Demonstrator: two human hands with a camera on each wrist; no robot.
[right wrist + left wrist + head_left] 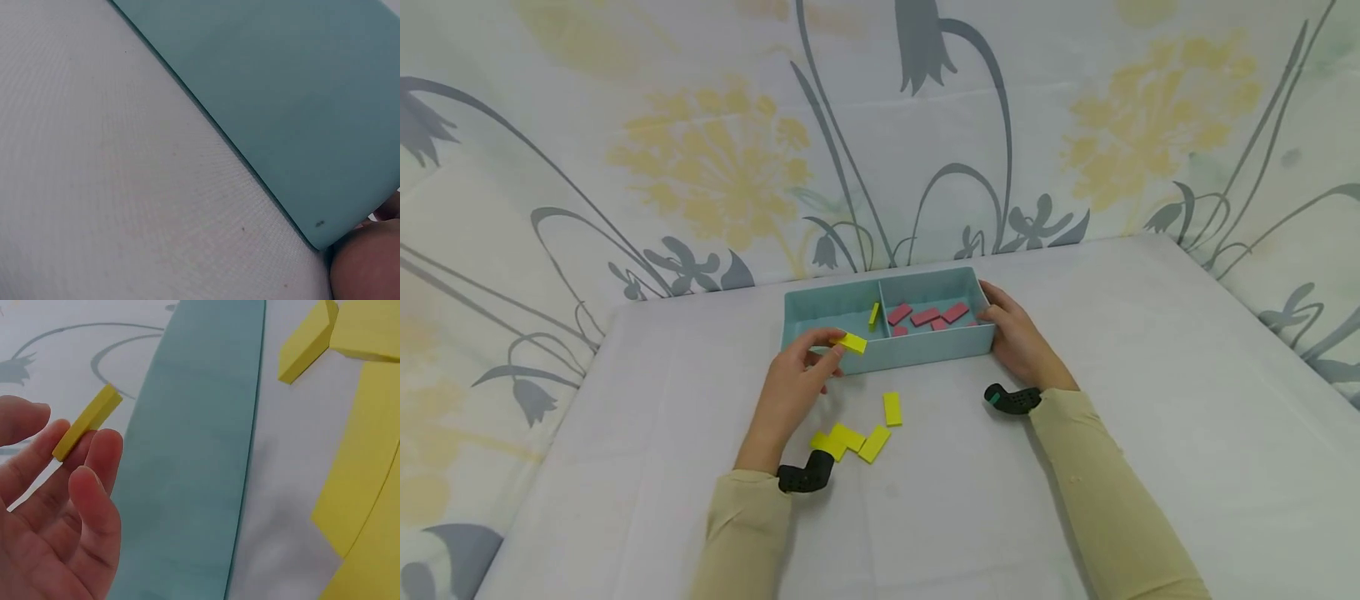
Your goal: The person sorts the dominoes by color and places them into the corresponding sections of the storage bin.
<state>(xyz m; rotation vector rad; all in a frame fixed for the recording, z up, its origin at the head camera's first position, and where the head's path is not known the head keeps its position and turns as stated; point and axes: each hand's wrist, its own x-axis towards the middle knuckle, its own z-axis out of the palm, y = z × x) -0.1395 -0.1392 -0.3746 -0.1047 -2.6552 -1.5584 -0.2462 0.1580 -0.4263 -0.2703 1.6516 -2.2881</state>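
My left hand (797, 379) pinches a small yellow rectangular block (852, 342) near the front wall of a teal two-compartment box (917, 348). In the left wrist view that block (87, 422) sits at the fingertips, beside the teal wall. My right hand (1018, 337) grips the box's right end, the thumb at the rim; in the right wrist view only part of that hand (369, 262) shows by the box corner. One yellow block (874, 316) leans against the divider in the left compartment. Several pink blocks (926, 317) lie in the right compartment.
Several loose yellow blocks (875, 443) lie on the white tablecloth (940, 517) in front of the box, some touching or overlapping near the left wrist. One yellow block (892, 409) lies apart, closer to the box. Behind the box hangs a flower-patterned cloth (880, 150).
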